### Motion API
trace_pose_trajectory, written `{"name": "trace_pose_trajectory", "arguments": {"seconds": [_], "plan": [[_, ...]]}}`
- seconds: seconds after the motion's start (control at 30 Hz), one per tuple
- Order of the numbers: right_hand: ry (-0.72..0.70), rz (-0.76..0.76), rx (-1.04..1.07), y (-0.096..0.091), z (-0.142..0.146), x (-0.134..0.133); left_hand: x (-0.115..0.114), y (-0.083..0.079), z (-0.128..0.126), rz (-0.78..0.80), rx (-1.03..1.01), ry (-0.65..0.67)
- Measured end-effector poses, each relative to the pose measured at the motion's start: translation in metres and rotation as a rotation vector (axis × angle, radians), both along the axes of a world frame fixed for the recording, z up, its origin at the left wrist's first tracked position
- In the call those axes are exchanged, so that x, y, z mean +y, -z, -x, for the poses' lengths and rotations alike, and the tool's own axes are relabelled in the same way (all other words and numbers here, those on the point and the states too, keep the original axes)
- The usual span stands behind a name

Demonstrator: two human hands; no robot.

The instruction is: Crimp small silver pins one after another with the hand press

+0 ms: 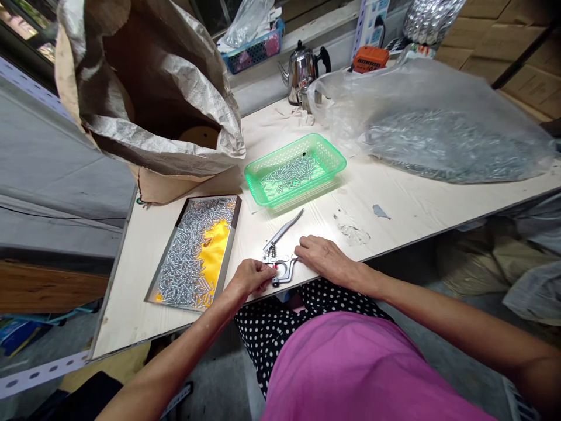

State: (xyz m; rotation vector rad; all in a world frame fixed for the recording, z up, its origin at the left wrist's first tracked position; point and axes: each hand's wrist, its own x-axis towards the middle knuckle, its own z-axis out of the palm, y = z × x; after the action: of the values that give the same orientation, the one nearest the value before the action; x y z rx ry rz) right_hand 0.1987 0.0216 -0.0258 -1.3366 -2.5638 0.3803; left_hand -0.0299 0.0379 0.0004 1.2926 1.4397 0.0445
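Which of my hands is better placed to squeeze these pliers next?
Probably your right hand: it's closer to the long handle of the pliers, while your left hand is at the red part.

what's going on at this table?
A person is handling metal pliers at the table's front edge. Their left hand has its fingertips by the jaw end; the right hand is at the opposite side of the tool. A tray of small metal pieces lies to the left, a green basket with more stands behind the pliers.
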Motion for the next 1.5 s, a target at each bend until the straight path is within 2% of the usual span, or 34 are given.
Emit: {"name": "trace_pose_trajectory", "arguments": {"seconds": [0.27,0.53,0.77,1.0,1.17,1.33,1.5], "plan": [[0.015,-0.094,0.056,0.008,0.001,-0.007,-0.005,-0.001,-0.003,0.044,0.008,-0.036],[-0.011,-0.092,0.053,0.009,0.0,-0.007,-0.003,-0.005,-0.002,0.102,-0.026,-0.152],[-0.016,-0.15,0.041,0.013,0.001,-0.009,-0.008,0.002,0.001,0.063,0.008,-0.205],[-0.021,-0.207,0.022,0.012,0.003,-0.012,-0.011,0.0,-0.003,0.189,-0.018,-0.264],[-0.028,-0.196,-0.004,0.009,0.003,-0.012,-0.016,0.0,-0.008,0.12,0.001,-0.343],[-0.038,-0.157,-0.023,0.005,0.004,-0.011,-0.01,-0.007,-0.006,0.207,0.022,-0.203],[-0.037,-0.04,-0.004,0.0,0.005,-0.01,-0.004,-0.012,-0.007,0.232,0.065,-0.102]]}}
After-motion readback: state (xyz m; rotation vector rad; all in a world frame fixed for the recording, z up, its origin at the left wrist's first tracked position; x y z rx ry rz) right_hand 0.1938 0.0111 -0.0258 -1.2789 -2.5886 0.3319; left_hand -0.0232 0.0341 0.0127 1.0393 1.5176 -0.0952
